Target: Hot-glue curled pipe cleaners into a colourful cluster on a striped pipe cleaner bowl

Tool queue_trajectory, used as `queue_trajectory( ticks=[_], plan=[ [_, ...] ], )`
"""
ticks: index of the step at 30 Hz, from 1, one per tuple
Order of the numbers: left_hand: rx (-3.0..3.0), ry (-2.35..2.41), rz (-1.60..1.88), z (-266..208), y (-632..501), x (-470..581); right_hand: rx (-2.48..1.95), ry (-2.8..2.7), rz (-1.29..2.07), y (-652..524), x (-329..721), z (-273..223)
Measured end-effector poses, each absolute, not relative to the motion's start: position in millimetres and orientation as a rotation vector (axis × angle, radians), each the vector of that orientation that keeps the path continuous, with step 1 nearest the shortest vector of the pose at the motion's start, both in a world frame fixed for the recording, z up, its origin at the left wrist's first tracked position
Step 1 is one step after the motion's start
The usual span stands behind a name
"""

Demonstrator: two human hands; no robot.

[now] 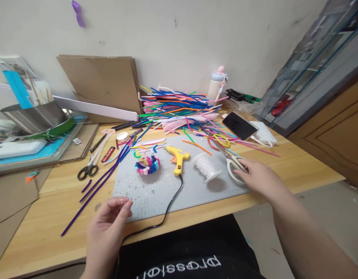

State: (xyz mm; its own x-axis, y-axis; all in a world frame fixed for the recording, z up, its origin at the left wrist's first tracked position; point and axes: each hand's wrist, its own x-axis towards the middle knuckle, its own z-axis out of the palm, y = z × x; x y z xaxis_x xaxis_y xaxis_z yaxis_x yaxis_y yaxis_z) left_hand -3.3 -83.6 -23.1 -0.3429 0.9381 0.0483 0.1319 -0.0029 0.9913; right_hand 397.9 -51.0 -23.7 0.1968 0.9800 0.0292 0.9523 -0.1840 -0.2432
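Over the front edge of the grey cutting mat (193,195), my left hand (110,221) is closed in a pinch; anything between its fingertips is too small to make out. My right hand (262,178) grips the white handles of a pair of scissors (233,167) at the mat's right edge, blades pointing away. Just left of them a spool of clear beaded string (206,167) lies on its side. A yellow hot glue gun (179,158) rests mid-mat. Beside it stands a ring of colourful pipe cleaners (147,166) with curled ends on top.
Behind the mat is a heap of pipe cleaners (179,108). Black-handled scissors (88,171) and purple pipe cleaners (99,185) lie to the left. A phone (239,126), a white power bank (264,133) and a bottle (216,86) occupy the back right. The glue gun's cord (170,205) crosses the front.
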Motion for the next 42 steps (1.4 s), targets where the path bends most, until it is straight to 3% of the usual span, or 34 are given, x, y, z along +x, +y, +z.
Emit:
queue_trajectory(
  ticks=[9, 14, 20, 25, 30, 37, 42],
  plan=[
    [1.172, 1.49, 1.443, -24.2, -71.7, -15.0, -2.234, -1.925, 0.215, 20.6, 363.7, -18.7],
    [1.235, 1.5, 1.418, -27.7, -67.3, -28.5, -2.154, -1.816, 0.231, 5.1, 347.3, -10.7],
    [1.292, 1.529, 1.412, -30.6, -58.2, -39.7, -1.892, -1.94, 0.522, -33.3, 306.7, -16.3],
    [1.315, 1.487, 1.327, -30.3, -54.6, -38.3, -1.687, -1.631, 0.723, 6.7, 334.5, -10.9],
    [1.295, 1.462, 1.17, -26.7, -55.3, -26.7, -2.144, -1.452, 0.078, 82.2, 390.3, 5.2],
    [1.287, 1.45, 1.065, -13.9, -64.1, -5.4, -2.386, -1.5, 0.061, 131.8, 402.0, -3.5],
    [1.458, 1.401, 0.855, -16.2, -70.9, -4.4, -2.311, -1.564, -0.15, 99.4, 364.4, 17.8]
  ],
)
